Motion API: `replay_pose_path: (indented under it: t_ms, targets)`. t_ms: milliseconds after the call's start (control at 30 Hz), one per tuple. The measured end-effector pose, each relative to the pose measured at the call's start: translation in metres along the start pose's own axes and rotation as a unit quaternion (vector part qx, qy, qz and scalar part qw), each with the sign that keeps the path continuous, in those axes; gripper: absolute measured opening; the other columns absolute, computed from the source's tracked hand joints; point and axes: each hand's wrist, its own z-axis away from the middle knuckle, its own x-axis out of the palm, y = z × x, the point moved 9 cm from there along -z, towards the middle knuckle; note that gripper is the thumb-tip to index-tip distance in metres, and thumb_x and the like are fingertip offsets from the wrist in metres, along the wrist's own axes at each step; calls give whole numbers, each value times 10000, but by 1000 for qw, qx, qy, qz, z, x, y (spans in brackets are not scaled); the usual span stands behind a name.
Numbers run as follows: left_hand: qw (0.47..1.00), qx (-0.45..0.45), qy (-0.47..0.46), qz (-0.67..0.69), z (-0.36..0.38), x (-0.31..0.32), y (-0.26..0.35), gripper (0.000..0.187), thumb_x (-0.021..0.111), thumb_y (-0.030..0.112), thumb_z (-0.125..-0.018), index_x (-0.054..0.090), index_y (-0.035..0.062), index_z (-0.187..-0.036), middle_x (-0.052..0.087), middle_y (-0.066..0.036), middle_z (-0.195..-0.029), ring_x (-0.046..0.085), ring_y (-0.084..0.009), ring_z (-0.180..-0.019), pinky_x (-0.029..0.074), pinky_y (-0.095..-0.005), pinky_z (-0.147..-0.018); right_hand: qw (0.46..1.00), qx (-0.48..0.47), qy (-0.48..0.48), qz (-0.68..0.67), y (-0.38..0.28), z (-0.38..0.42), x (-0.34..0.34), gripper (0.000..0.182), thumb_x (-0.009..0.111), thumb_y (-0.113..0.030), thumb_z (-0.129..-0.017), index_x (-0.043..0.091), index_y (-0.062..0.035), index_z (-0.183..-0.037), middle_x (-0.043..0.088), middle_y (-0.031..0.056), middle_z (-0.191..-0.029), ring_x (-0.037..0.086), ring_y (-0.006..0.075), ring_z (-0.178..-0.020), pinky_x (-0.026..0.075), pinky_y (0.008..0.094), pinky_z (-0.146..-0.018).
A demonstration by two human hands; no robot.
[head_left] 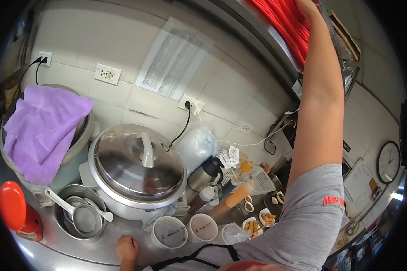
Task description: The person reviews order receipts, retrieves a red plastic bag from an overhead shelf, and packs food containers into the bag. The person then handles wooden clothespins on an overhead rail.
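My right arm reaches up to the shelf at the upper right. My right hand [306, 9] is at a stack of thin red, ridged items [285, 25] up there; its fingers are mostly hidden, so their grip cannot be made out. Low in the view, my left hand [127, 248] rests on the steel counter [95, 250] with its fingers curled in, and nothing shows in it. Closest to that hand are a metal pot [61, 217] holding white-handled strainers [87, 220] and a lidded tub with handwriting [169, 232].
A large cooker [138, 167] with a steel lid stands against the wall. Purple cloth [47, 131] drapes another cooker at left, near a red container [20, 214]. Sauce bottles [233, 198], a thermos [205, 174] and small food dishes [252, 227] stand to the right.
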Motion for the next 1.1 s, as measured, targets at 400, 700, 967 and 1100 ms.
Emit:
replay_pose_path:
  t_ms: [400,700,967,1100]
  targets:
    - [1000,-3,0,8,1,-3,0,100,556,120,-604,474,67,-623,499,-101,-667,505,-290,-634,409,-395,-557,998,27,23,-45,8,10,-18,218,510,-188,-788,570,-40,-937,571,33,-862,501,140,-791,389,291,-706]
    - [1000,-1,-2,4,1,-2,1,106,555,140,-609,476,70,-622,498,-99,-671,507,-287,-637,411,-396,-558,994,54,73,-59,9,17,-28,170,493,-178,-780,596,-84,-877,571,26,-795,496,136,-725,391,299,-650]
    - [1000,5,3,16,1,-5,3,103,553,133,-608,470,72,-621,496,-96,-663,505,-288,-634,408,-396,-547,995,26,62,-69,14,7,-26,156,514,-168,-762,606,-88,-859,558,18,-731,477,123,-642,382,284,-581]
    - [1000,6,8,16,1,-6,3,102,555,128,-606,470,74,-624,496,-92,-661,505,-284,-631,408,-396,-544,991,29,85,-94,9,14,-28,138,512,-148,-747,605,-83,-825,550,14,-701,466,112,-611,373,274,-552]
